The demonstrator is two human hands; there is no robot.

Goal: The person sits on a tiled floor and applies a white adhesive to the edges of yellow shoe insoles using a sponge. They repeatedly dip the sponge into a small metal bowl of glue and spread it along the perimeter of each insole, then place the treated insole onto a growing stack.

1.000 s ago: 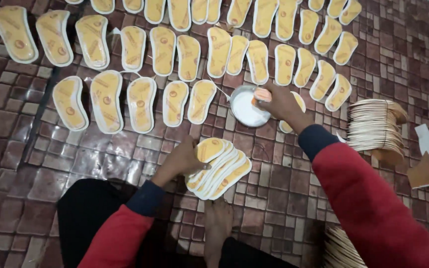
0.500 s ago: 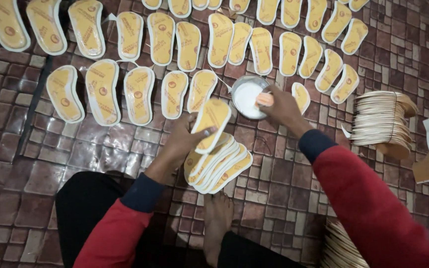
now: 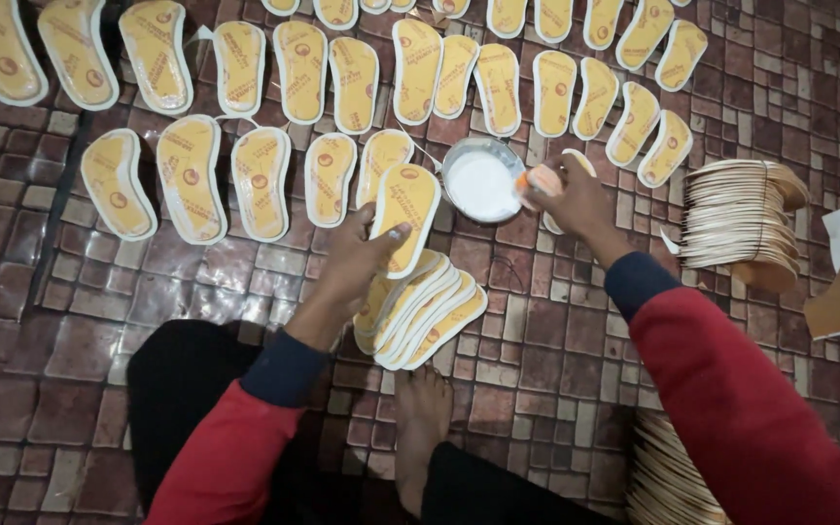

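Gluing step: my left hand [image 3: 357, 261] pinches one yellow insole [image 3: 403, 216] lifted off the fanned stack [image 3: 420, 309] on the floor, right hand [image 3: 576, 199] closed on a dauber at the glue bowl [image 3: 481, 182]; next, load it and coat the insole evenly.

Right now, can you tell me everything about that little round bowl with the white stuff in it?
The bowl is small, round and shallow, with a thin shiny rim that looks like metal. It is nearly full of smooth white paste or liquid. It sits upright on the reddish tiled floor, among rows of yellow insoles. The right hand holds a small orange-and-white dabber at its right edge. The insole lifted by the left hand lies just to its left.
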